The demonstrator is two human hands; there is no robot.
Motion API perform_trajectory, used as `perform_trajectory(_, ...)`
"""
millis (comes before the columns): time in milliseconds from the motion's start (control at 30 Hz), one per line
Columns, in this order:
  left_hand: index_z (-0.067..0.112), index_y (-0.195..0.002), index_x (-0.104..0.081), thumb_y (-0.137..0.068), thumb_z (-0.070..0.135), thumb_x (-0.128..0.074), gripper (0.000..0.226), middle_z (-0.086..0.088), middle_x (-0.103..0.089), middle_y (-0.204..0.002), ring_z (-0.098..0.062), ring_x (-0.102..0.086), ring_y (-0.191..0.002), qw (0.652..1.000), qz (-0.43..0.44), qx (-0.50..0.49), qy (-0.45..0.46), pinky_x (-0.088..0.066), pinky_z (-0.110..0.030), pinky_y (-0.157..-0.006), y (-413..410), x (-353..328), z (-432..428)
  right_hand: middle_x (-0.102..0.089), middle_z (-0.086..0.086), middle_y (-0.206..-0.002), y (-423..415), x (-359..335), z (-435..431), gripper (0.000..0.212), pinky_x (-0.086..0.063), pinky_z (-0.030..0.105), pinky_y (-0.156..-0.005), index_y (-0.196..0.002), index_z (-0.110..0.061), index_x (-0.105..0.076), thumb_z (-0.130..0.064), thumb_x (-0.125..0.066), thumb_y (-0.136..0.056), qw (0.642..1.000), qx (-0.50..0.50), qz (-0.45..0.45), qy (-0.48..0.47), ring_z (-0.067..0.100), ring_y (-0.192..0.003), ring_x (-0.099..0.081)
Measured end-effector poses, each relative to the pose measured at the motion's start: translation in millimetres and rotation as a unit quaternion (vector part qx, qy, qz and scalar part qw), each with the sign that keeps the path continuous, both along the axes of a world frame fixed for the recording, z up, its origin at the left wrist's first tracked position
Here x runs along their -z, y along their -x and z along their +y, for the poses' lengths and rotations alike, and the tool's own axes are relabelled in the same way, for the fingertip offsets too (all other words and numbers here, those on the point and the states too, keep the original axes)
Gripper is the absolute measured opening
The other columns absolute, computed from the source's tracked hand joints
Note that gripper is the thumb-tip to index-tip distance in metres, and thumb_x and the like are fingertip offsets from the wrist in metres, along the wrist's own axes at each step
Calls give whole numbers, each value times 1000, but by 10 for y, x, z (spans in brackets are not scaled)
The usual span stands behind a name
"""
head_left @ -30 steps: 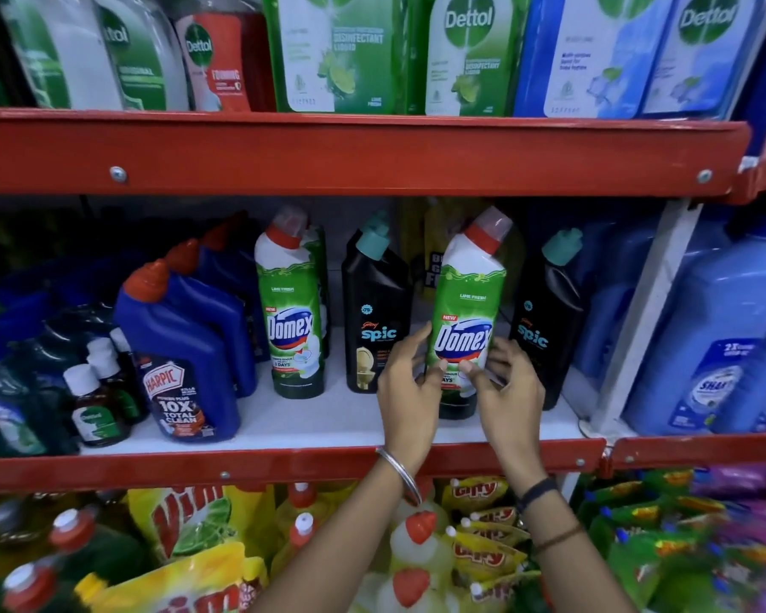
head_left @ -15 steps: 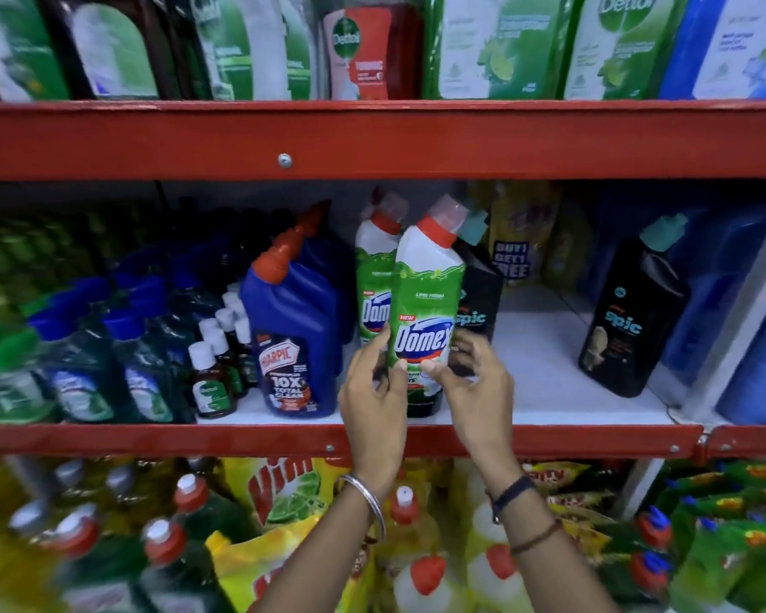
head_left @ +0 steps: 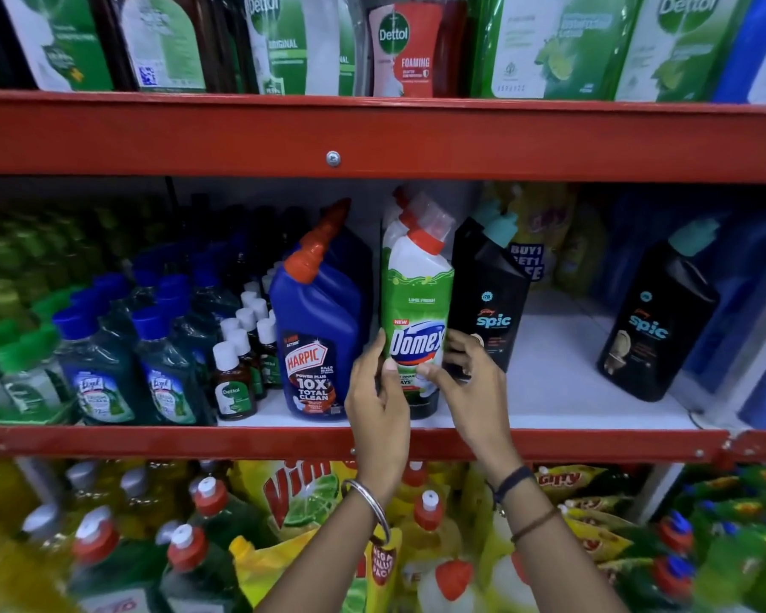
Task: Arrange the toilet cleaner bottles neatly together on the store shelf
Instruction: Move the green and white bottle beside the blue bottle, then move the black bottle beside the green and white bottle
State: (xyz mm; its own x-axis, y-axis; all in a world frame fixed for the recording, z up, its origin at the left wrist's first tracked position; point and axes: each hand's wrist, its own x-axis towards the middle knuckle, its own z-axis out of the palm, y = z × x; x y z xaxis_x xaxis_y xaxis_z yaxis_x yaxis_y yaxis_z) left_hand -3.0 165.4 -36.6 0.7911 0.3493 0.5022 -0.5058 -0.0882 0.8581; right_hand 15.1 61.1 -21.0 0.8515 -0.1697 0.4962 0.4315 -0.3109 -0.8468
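Red steel runs along the front edge of the shelf (head_left: 549,442), and just behind it my two hands clasp the green-and-white Domex bottle (head_left: 416,311) low on its body. My left hand (head_left: 379,407) wraps its left flank, thumb across the label; my right hand (head_left: 472,384) cups the right flank, fingers half curled around it, thumb pressed under the logo. I hold it low, I think, so it stays upright while its base seats on the white board. It stands between the blue Harpic bottle (head_left: 323,329) and a black Spic bottle (head_left: 489,298), close to both. Another Domex cap (head_left: 405,201) shows directly behind, so this one fronts its own row. Over toward the right end, a second Spic bottle (head_left: 657,320) stands alone, well apart.
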Motion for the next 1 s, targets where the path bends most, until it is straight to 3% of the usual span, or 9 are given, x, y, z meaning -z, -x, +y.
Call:
perform_trajectory(167, 31, -133, -45, -97, 15, -45, 39, 1, -51, -137, 2, -52, -119, 1000, -9, -1, 19, -49, -18, -95, 29, 51, -80, -65, -1, -117, 15, 16, -41, 46, -48, 3, -73, -124, -13, -56, -19, -71, -81, 1000, -20, 0, 5, 11, -105, -63)
perform_trajectory(267, 37, -130, -43, -96, 9, -47, 45, 5, -40, -146, -8, -43, -132, 999, -32, -14, 30, -46, -37, -105, 64, 52, -219, -65, -2, -117, 95, 50, -183, 40, -49, 6, -74, -122, -16, -57, -22, -68, -84, 1000, -11, -3, 0, 7, -104, -62)
perform_trajectory(333, 29, -132, -44, -93, 10, -46, 43, 6, -33, -151, -12, -34, -139, 997, -55, -37, 37, -43, -43, -107, 86, 23, -342, -66, -2, -115, 161, 75, -360, 35, -52, 14, -77, -118, -19, -59, -23, -67, -84, 999, 19, -18, -17, 6, -103, -62)
perform_trajectory(433, 26, -130, -45, -93, 15, -44, 39, 5, -34, -151, -9, -27, -142, 992, -108, -67, 3, -35, -30, -112, 152, -96, -606, -66, 0, -114, 268, 81, -709, 28, -51, 13, -80, -114, -17, -61, -22, -64, -87, 994, 81, -58, -40, 5, -105, -61)
perform_trajectory(567, 23, -128, -48, -94, 11, -45, 35, 5, -43, -143, -5, -36, -135, 991, -122, 32, -44, -31, -15, -108, 149, -233, -1102, -63, 3, -112, 319, 66, -1229, 21, -50, 21, -89, -110, -19, -60, -19, -60, -90, 977, 173, -109, -55, 9, -105, -59)
perform_trajectory(700, 33, -121, -48, -97, 12, -45, 32, 15, -50, -131, 9, -45, -121, 980, -18, 196, -21, -38, -11, -100, -47, -284, -1617, -58, 13, -115, 247, 87, -1713, 24, -45, 16, -89, -115, -10, -58, -12, -58, -91, 956, 265, -122, -42, 7, -100, -53)
perform_trajectory(833, 21, -118, -52, -95, 3, -43, 30, -2, -55, -130, -6, -53, -108, 962, 95, 256, -17, -43, -12, -89, -418, -343, -2011, -41, 20, -132, 109, 119, -2046, 53, -38, 38, -104, -134, -4, -39, -10, -61, -86, 951, 307, -48, 13, 29, -123, -43)
perform_trajectory(933, 12, -132, -44, -95, 1, -42, 39, -7, -49, -140, -12, -51, -118, 945, 156, 286, -46, -43, -22, -96, -622, -441, -2233, -39, 27, -133, -45, 150, -2220, 69, -29, 37, -104, -139, 2, -29, -7, -66, -81, 952, 297, 32, 65, 38, -128, -35)
perform_trajectory(1000, 11, -140, -33, -95, -2, -39, 47, 5, -58, -126, 5, -60, -96, 929, 182, 315, -66, -47, -5, -73, -703, -494, -2339, -46, 26, -130, -145, 164, -2314, 69, -37, 45, -105, -136, 1, -33, -8, -68, -78, 957, 274, 48, 80, 41, -125, -42)
